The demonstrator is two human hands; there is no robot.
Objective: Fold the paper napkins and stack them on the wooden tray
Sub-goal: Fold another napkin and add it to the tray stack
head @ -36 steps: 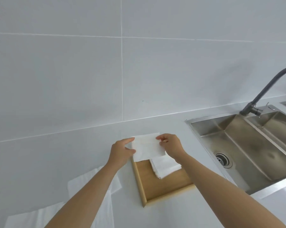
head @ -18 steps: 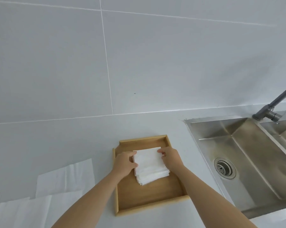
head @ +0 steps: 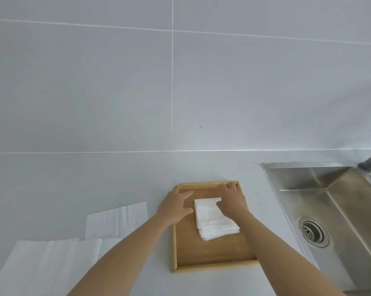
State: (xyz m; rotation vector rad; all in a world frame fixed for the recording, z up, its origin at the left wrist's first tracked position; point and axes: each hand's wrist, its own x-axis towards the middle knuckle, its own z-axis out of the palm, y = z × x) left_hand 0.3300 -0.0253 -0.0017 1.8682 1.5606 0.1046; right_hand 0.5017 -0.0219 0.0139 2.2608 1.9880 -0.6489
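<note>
While both forearms reach in from the near edge, the closest task items are the unfolded paper napkins (head: 45, 265), lying flat on the surface (head: 94, 178) low and left, with one more sheet (head: 118, 221) just beyond them. All of these sit on the left arm's side, well apart from the wooden tray (head: 176, 248).

Tray's long axis runs near-to-far. Folded napkin stack (head: 214, 225) lies in its far half, slightly skewed, lower layers fanning out toward the near right.

Left hand (head: 176, 208): released, fingers spread, just beside the stack's left edge over the tray's far-left corner; touching the paper or not, can't tell. Right hand (head: 233, 201): flat and unclenched, palm on the stack's far-right part, fingertips near the far rim. Neither is gripping anything.

Judgement: top napkin is placed, being squared up. Next sheet lies back and left of both hands, so the left hand is nearer to it.

Stainless sink (head: 334, 210) to the right, clear of the work.
</note>
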